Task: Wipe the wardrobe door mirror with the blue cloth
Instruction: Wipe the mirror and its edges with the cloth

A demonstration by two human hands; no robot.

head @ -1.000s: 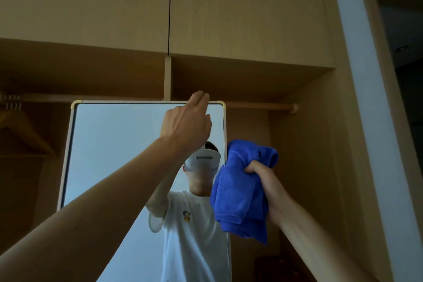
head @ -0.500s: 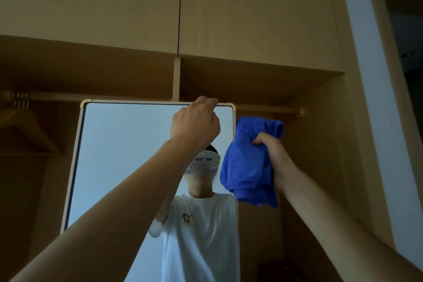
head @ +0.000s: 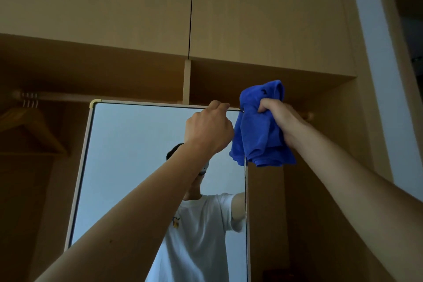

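My right hand has carried the bunched blue cloth upward. A second ago it hung lower than my left hand, off to that hand's right. Now it sits just right of my left hand, its top above my knuckles, and covers the top right corner of the mirror. My left fingers, straighter before, now curl over the mirror's top edge.
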